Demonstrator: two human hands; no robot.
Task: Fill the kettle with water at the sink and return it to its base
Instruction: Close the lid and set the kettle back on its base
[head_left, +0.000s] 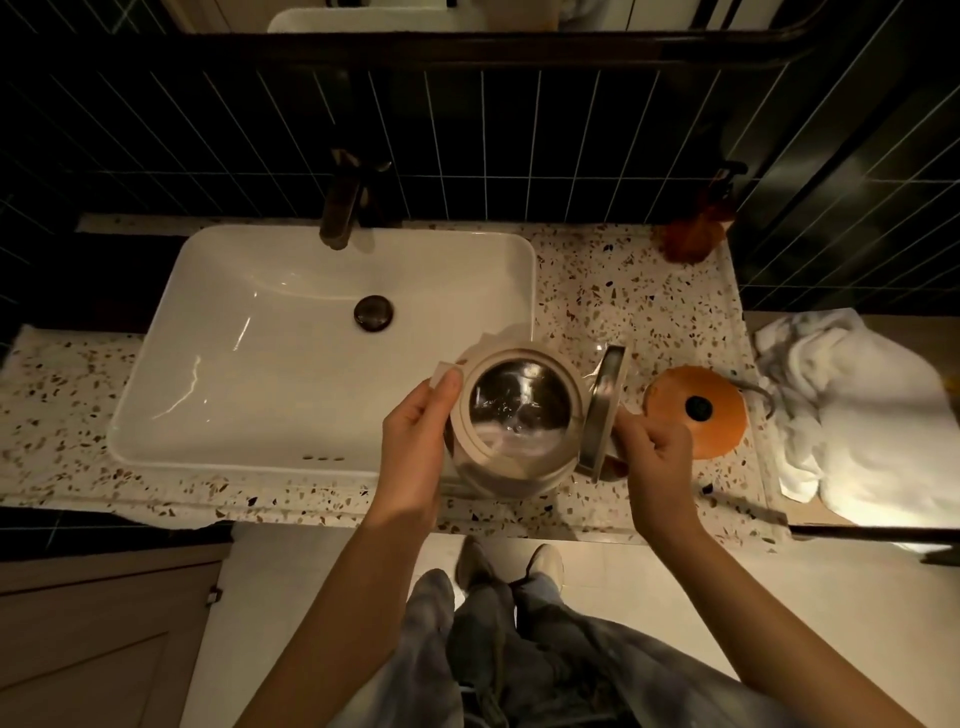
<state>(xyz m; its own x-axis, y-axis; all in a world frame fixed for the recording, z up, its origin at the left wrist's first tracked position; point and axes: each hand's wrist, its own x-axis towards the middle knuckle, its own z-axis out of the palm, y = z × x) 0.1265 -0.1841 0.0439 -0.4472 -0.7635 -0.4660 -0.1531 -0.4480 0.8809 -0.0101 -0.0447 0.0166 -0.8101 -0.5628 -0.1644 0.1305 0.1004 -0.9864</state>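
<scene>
Kettle sits at the centre of the head view, held over the front edge of the terrazzo counter just right of the white sink; its lid stands hinged open on the right side and the steel interior shows, with what looks like a little water glinting at the bottom, though how much I cannot tell; the left hand wraps the pale body on the left, thumb up near the spout, closed around the kettle wall; the right hand is curled tight at the handle side just under the open lid, and the handle itself is hidden by the fingers, so I judge it gripped but cannot see it; the orange base lies on the counter right of centre, empty, just beside the right hand; the faucet stands at the upper centre, well apart from the kettle; a white towel is heaped at the right edge; judged from this, the kettle is rigid and smooth, slippery if wet, heavier once filled, best carried by the handle with a steadying palm on the body.
</scene>
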